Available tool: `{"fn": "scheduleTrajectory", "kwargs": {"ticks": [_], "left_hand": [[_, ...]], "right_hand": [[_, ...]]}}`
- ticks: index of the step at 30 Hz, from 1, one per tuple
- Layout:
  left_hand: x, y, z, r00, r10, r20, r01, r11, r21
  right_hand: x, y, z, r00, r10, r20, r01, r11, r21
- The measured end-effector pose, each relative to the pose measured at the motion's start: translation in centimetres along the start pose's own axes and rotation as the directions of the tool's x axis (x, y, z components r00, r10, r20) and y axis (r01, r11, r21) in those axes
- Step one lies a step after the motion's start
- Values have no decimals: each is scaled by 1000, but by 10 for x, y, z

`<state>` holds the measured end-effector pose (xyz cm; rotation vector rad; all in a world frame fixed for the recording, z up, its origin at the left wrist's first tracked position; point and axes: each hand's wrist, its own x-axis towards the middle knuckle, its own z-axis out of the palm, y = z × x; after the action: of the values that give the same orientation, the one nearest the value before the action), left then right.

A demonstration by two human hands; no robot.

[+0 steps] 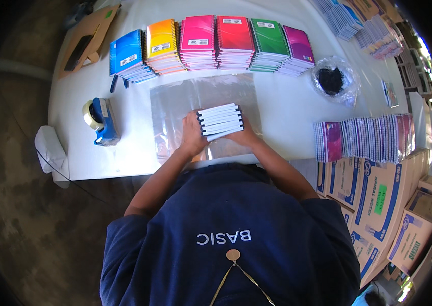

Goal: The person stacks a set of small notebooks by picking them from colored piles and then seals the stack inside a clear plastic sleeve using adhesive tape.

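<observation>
My left hand (191, 134) and my right hand (245, 134) hold a stack of small notebooks (220, 120) between them, one hand at each side. The stack's white page edges face up, with dark bits at both ends; the lowest notebook sits slightly askew. Beneath lies a clear plastic sheet or bag (167, 109), flat on the white table (134, 155). Beyond it, stacks of spiral notebooks stand in a curved row: blue (125, 50), yellow (161, 38), pink (198, 33), red (234, 34), green (266, 37) and purple (298, 42).
At left is a blue tape dispenser (105, 122). A cardboard stand (93, 38) holds a dark phone-like thing. To the right are a plastic bag with black contents (330, 80) and wrapped notebooks (364, 137). Cartons (379, 196) are piled beside the table.
</observation>
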<state>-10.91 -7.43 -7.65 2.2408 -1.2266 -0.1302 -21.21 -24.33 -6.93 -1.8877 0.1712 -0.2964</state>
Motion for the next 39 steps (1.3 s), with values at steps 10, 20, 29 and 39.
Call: {"fn": "scheduleTrajectory", "kwargs": {"ticks": [10,20,29,39], "left_hand": [[8,36,-85,911,-295,288,412,669,-618],[13,18,-80,688,-482,542,686,675,-271],[19,30,-85,855,-516,52,510,820,-260],[-5,21,-38,893,-436,-110,319,786,-530]], "right_hand": [[28,-86,-3,969,244,-41,-246,968,-53],[50,-36,11,824,520,225,-501,854,-139],[34,-57,16,930,345,-127,-364,913,-184],[16,-35,23,940,314,-133,-300,947,114]]}}
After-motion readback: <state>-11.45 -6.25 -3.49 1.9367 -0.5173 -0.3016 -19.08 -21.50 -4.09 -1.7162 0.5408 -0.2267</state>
